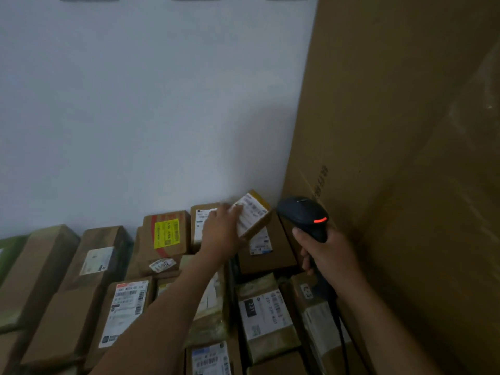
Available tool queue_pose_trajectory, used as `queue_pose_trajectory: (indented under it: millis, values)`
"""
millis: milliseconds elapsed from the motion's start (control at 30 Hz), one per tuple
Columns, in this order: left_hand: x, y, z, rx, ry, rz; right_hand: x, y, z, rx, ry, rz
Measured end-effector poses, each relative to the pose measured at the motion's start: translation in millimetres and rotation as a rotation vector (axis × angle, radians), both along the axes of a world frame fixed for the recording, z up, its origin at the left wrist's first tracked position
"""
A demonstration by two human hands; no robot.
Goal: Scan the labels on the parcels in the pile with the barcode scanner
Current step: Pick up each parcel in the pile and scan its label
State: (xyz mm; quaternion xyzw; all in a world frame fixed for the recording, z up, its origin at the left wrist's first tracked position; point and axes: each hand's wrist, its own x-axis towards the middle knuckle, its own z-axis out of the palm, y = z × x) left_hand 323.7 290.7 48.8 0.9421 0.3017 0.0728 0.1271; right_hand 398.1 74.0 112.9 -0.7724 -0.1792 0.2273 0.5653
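My left hand (221, 230) grips a small brown parcel (254, 216) with a white label, tilted up above the back of the pile near the wall. My right hand (330, 255) holds a black barcode scanner (304, 213) by its handle, just right of that parcel, with an orange light glowing on its head. Its cable hangs down past my wrist. Below lie several cardboard parcels with white labels, among them one with a yellow label (167, 233) and one marked with a black square (266, 313).
A tall cardboard sheet (405, 158) stands against the right side, close to my right hand. A white wall (148, 117) rises behind the pile. Long brown boxes (35, 269) lie at the left.
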Motion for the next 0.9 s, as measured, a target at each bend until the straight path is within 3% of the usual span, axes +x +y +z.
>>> queue_pose_trajectory:
  millis: [233, 300, 367, 533, 733, 900]
  values:
    - [79, 40, -51, 0.098, 0.175, -0.221, 20, 15, -30, 0.003, 0.020, -0.074]
    - [94, 49, -65, 0.046, 0.207, -0.266, 23, 16, -39, 0.002, 0.029, -0.103]
    - [105, 57, -77, -0.010, 0.239, -0.301, 26, 16, -46, 0.010, 0.055, -0.118]
    - [116, 73, -97, 0.079, 0.351, -0.354, 29, 13, -55, 0.018, 0.104, -0.105]
    - [101, 61, -90, 0.103, 0.262, -0.284, 17, 16, -49, -0.016, 0.104, -0.023]
    - [44, 30, -59, -0.025, 0.077, -0.095, -5, 12, -34, -0.031, 0.131, 0.057]
